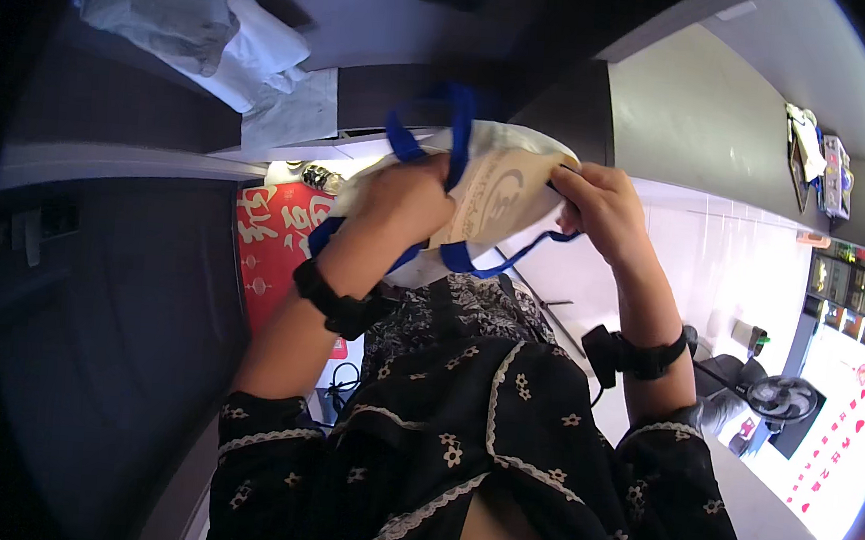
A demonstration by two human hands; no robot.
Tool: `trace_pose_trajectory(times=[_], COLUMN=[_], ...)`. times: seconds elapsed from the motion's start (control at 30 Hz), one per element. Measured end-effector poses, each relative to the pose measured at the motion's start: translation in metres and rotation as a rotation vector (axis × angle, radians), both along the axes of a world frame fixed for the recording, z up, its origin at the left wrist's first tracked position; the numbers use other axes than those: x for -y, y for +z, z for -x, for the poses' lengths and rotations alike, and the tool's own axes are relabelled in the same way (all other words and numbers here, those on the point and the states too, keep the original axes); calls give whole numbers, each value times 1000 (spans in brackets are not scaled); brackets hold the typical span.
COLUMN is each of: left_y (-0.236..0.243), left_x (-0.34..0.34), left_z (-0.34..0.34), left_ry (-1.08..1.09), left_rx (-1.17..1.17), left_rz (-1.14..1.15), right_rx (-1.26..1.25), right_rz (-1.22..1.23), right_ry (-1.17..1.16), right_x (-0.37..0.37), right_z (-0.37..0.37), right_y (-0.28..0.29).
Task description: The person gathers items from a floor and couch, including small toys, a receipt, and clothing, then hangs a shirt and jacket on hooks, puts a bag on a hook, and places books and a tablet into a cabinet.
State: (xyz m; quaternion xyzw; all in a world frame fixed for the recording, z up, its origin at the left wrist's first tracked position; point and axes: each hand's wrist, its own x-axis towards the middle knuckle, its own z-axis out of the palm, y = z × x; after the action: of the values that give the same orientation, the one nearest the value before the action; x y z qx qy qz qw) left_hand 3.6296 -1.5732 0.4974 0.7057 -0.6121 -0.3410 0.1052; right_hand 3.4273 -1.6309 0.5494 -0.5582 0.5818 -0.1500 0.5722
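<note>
A cream tote bag (pixel 493 199) with blue straps (pixel 432 135) is held up in the air between both hands, above the person's dark floral sleeves. The left hand (pixel 402 203) has its grip closed around the bag's left edge and a strap. The right hand (pixel 602 207) pinches the bag's right rim, fingers curled over the fabric.
</note>
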Motion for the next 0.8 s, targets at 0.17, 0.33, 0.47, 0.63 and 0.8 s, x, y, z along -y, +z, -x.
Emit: trace_pose_trajectory(times=[0.17,0.33,0.47,0.63,0.8], left_y=[18,5,32,111,156], left_x=[0,-16,-29,-44,-55], left_z=[-1,-3,-7,-45,-51], left_ry=[51,7,-69,245,226], left_rx=[-73,6,64,-1031,-1360], left_rz=[-63,56,-22,45,136], right_rx=[25,27,-16,-190,-305], right_rz=[82,66,55,68,61], right_ry=[58,153,179,197,81], right_x=[8,-1,-7,-4,1], right_z=[-15,-17,-15,-2,18], right_y=[14,27,16,-24,-52])
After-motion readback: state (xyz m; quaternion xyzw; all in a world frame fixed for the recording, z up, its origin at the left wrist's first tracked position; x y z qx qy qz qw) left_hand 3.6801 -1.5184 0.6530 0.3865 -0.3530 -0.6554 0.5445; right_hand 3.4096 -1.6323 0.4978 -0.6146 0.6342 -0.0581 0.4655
